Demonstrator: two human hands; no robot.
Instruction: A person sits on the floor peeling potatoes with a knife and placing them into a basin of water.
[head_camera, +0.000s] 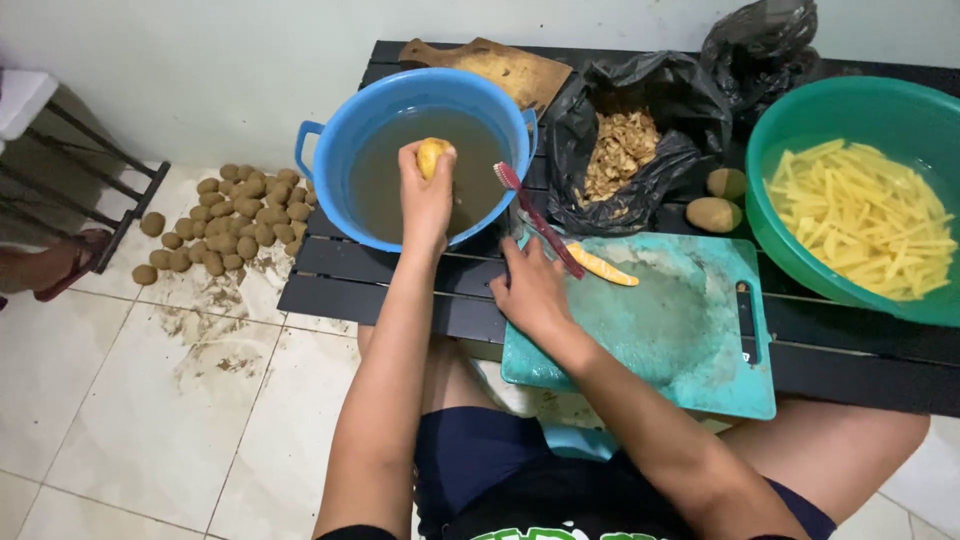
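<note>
Potato, peeled and yellow, sits clamped in your left hand over the murky water of the blue basin, at 12 o'clock from your lap. Keep it low over the water while you scrub. Your right hand rests closed around the red-handled toothbrush at the teal cutting board. Murk hides the basin floor; the green bowl at 2 o'clock is cut off.

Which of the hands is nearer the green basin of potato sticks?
Right. The right hand rests on the teal cutting board beside the green basin; the left hand is farther, over the blue basin.
</note>
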